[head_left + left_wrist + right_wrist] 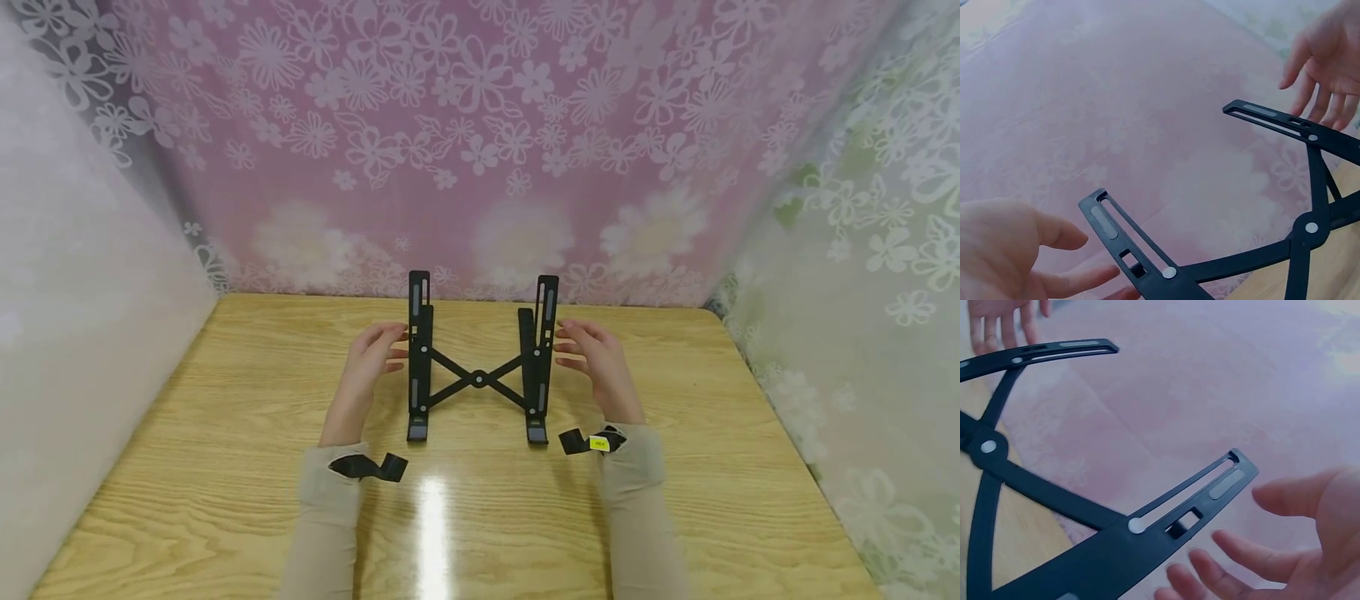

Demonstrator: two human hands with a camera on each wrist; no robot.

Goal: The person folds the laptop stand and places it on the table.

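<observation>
A black folding laptop stand [478, 379] stands spread on the wooden table, its two slotted side arms joined by an X-shaped crosspiece with a round pivot. Grey pads line the arms, and small lipped feet face the near side. My left hand [367, 358] is beside the left arm, fingers extended and loosely bent, holding nothing. On the other side, my right hand [596, 358] is by the right arm in a similar pose. In the right wrist view, a small gap shows between the thumb of the right hand [1285, 544] and the stand. Whether the left fingertips touch the stand I cannot tell.
The wooden table [247, 500] reaches back to a pink flowered curtain [480, 150]. Pale sheets hang at the left [82, 275] and right [847, 275] sides. Black straps circle both wrists, with loose ends sticking inward.
</observation>
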